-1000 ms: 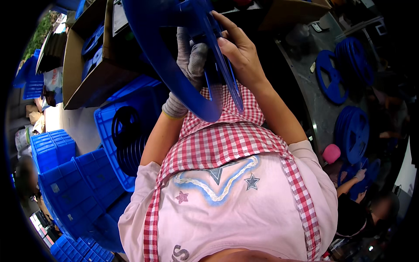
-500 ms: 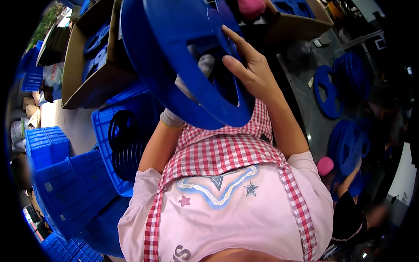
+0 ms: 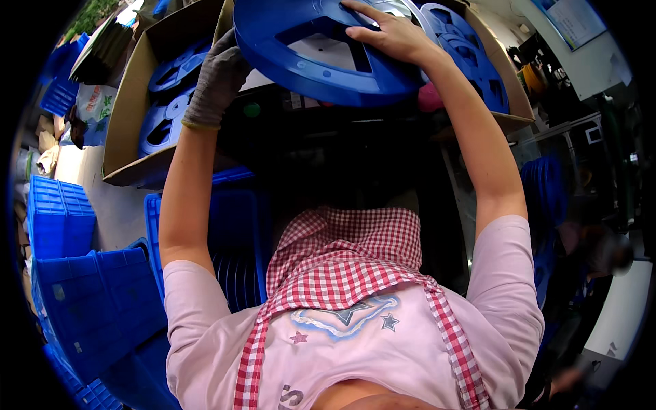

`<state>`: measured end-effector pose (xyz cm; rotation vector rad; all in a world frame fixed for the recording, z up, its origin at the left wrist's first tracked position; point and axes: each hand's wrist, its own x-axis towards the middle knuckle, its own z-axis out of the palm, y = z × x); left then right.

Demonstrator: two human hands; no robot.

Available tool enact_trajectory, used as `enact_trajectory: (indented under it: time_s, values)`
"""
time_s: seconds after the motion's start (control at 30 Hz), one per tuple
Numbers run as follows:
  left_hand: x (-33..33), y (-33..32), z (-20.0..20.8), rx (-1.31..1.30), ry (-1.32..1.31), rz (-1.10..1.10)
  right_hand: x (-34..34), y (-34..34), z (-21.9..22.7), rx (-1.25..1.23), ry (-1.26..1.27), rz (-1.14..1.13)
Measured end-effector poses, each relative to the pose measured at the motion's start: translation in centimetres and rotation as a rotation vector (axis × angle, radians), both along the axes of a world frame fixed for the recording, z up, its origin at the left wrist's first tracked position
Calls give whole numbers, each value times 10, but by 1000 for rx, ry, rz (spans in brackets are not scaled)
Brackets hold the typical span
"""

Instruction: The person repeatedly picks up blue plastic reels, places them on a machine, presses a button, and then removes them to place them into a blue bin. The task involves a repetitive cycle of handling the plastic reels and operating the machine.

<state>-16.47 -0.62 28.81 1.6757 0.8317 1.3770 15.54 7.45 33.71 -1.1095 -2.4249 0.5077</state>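
Pretty packed workshop, with blue crates (image 3: pixel 89 311) crowding the floor on the left and a strip of greenery at the upper left corner. Two cardboard boxes sit up top: the left box (image 3: pixel 126 167) and the right box (image 3: pixel 514 119) both have blue reels in them. Main thing is the big blue reel (image 3: pixel 307 72), top centre between those boxes, above a dark area with a round green spot (image 3: pixel 251 109). Left hand (image 3: pixel 222 78), in a grey glove, is at its left rim; most of the fingers are lost in the dark, so can't tell if it's actually gripping. Right hand (image 3: pixel 396 34) is bare and lies on the reel's upper face, thumb and forefinger spread, not curled closed. Something pink (image 3: pixel 429 99) peeks out just beside the reel's right edge. Lower down, dark discs (image 3: pixel 236 280) stand in a row inside another blue crate, left of the checked apron (image 3: pixel 348 239).
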Motion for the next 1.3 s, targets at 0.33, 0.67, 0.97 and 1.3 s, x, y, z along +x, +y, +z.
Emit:
enact_trajectory:
  time_s: [0.33,0.67,0.97,1.3]
  values:
    - [-6,45,6,-207,-250,-68,-37,73,38,42,-281,-94]
    - [13,-11,17,-271,-166,347,-7,28,39,389,-313,-218]
    - [51,-92,-31,25,985,869,123,-18,-99,470,-140,-222]
    - [36,-118,-35,-74,537,780,201,51,-102,415,186,-459]
